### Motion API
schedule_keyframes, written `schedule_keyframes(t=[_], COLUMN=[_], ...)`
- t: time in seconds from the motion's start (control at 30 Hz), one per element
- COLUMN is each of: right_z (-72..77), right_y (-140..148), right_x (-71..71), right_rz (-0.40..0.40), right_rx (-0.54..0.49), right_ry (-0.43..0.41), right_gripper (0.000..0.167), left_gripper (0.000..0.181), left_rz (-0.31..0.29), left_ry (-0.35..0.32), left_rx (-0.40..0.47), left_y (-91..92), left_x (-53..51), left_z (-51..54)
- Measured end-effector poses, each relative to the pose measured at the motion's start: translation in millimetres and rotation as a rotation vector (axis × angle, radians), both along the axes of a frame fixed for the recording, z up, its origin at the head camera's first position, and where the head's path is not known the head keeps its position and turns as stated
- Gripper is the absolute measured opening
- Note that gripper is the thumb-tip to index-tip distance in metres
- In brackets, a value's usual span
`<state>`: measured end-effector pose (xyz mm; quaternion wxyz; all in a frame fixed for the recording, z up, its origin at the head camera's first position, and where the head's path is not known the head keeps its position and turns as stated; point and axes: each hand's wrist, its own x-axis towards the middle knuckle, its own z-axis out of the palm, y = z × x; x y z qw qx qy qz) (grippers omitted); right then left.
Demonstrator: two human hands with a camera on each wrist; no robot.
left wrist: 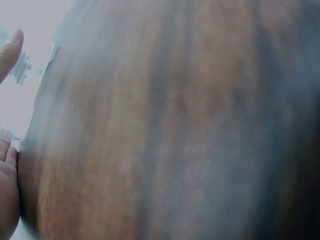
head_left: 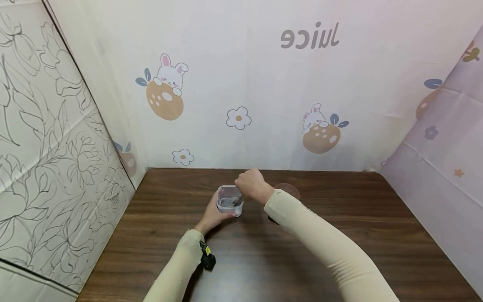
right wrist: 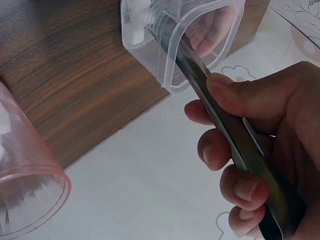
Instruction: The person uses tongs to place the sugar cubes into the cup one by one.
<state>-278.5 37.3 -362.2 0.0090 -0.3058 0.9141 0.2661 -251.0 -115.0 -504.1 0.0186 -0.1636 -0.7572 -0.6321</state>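
Observation:
A clear plastic container (head_left: 226, 211) stands on the table, its open top facing up. My left hand (head_left: 213, 216) grips it from the left, thumb along the near side. My right hand (head_left: 252, 184) holds metal tongs (right wrist: 210, 92) from above, fingers wrapped round both arms. The tongs reach down into the container, where small white pieces (right wrist: 136, 25) show through the wall in the right wrist view; whether the tips pinch one cannot be told. At the edge of the left wrist view only part of the left hand (left wrist: 7, 195) appears.
A transparent pink cup (right wrist: 37, 150) with whitish contents stands to the right of the container, partly hidden behind the right forearm in the head view. The brown wooden table (head_left: 158, 260) ends at a patterned wall hanging (head_left: 211, 142) at the back.

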Motion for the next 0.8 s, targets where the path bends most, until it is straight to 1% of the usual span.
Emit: schedule_keyframes(t=[0.1,0.17,0.27,0.33,0.4,0.47,0.63,0.7,0.8], right_z=[0.4,0.3,-0.8,-1.5,-2.0,-2.6,-4.7,-5.4,-5.6], right_y=[-1,-2,-2,-2,-1,-1,1,1,2], right_x=[0.0,0.4,0.8,1.2,1.4,1.4,0.1,-0.4,-0.7], right_rz=[-0.002,0.004,0.02,0.031,0.042,0.05,0.06,0.063,0.067], right_rx=[0.004,0.005,0.005,0.006,0.006,0.006,0.002,0.001,-0.006], right_ry=[-0.002,0.003,0.021,0.035,0.046,0.051,0.054,0.055,0.052], right_gripper=[0.008,0.007,0.01,0.013,0.016,0.018,0.023,0.024,0.021], left_gripper=[0.095,0.097,0.098,0.099,0.097,0.097,0.097,0.098,0.098], left_rz=[-0.005,0.015,0.031,0.035,0.014,0.0,-0.012,-0.007,0.006], left_ry=[0.009,0.01,0.015,0.017,0.023,0.025,0.012,0.007,0.003], left_rx=[0.005,-0.009,-0.006,-0.016,-0.003,-0.01,-0.009,-0.01,-0.019], left_y=[-0.3,-0.2,0.3,0.4,0.0,-0.6,-1.2,-1.2,-0.9], left_x=[-1.3,-6.7,-8.3,-7.1,-1.8,-0.2,-0.5,-1.0,-1.6], left_z=[-1.2,-11.2,-14.7,-13.7,-3.9,-1.1,-1.6,-2.8,-3.9])
